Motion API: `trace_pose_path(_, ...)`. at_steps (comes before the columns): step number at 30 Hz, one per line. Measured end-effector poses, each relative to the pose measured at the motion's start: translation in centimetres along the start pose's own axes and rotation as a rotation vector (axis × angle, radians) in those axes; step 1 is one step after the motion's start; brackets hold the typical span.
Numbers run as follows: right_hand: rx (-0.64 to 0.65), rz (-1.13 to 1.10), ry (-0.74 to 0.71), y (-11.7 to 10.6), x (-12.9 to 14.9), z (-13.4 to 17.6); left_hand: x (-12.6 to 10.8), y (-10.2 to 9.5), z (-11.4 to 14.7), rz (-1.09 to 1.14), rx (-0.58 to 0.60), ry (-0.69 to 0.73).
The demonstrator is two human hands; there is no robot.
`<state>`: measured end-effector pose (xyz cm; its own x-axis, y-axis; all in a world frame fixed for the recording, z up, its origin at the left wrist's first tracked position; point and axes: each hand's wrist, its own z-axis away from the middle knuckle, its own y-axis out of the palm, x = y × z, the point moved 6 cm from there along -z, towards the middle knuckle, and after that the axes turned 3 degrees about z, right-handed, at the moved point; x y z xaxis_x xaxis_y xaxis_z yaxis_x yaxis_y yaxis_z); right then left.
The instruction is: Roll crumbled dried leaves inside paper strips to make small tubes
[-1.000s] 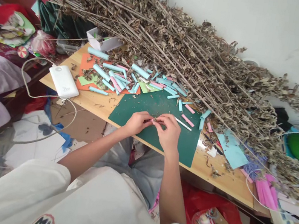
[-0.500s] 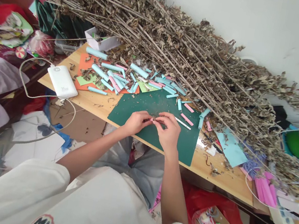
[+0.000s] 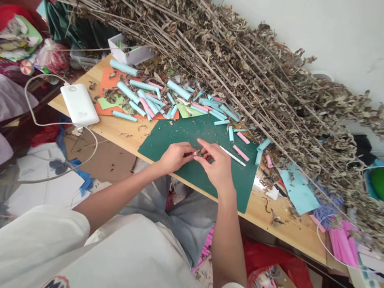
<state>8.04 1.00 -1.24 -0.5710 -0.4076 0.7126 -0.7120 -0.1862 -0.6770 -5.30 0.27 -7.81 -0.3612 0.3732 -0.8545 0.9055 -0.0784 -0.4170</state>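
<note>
Over the front of the dark green cutting mat [image 3: 193, 134], my left hand [image 3: 175, 157] pinches a small pink paper roll [image 3: 196, 153] between thumb and fingertips. My right hand [image 3: 218, 167] meets it from the other side, its thumb and a curled finger on the roll while the index finger is raised. Dark dried bits show by the fingertips; most of the roll is hidden. Just beyond my right hand lie a thin white stick [image 3: 233, 156] and a loose pink roll [image 3: 241, 152]. Light blue paper rolls [image 3: 179, 89] are heaped behind.
Dried leafy stalks [image 3: 208, 43] lie along the back of the wooden table [image 3: 135, 133]. A white power bank [image 3: 79, 104] with cables is at left. Orange paper [image 3: 108, 82] and a blue sheet [image 3: 298, 189] lie on the table. A red bag [image 3: 305, 281] of scraps hangs below.
My right index finger has lifted and extended away from the pink paper roll, and the right hand has shifted slightly. My left hand stays almost still.
</note>
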Motion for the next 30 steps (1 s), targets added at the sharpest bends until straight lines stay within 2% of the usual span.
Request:
trace_pose_path(3,0.025,0.014,-0.007,0.2,-0.2,-0.2,-0.1,-0.1,0.0,-0.009,-0.003,0.009)
trace_pose_path(8,-0.044,-0.010,0.031,0.3,-0.7,0.2,0.0,0.0,0.0,-0.004,0.002,0.009)
trace_pose_path(13,-0.041,0.145,-0.061,0.9,0.0,1.2,0.0,0.0,0.1,0.009,-0.004,0.008)
trace_pose_path(19,-0.174,0.047,0.078,0.5,-0.4,1.8,0.0,0.0,0.0,0.008,0.001,0.010)
trace_pose_path(25,-0.183,0.099,-0.017,1.0,0.1,1.3,0.0,-0.1,0.0,-0.002,-0.005,0.007)
trace_pose_path(30,-0.225,0.192,-0.069,0.8,1.0,2.9,-0.1,0.0,-0.1,0.003,-0.004,0.003)
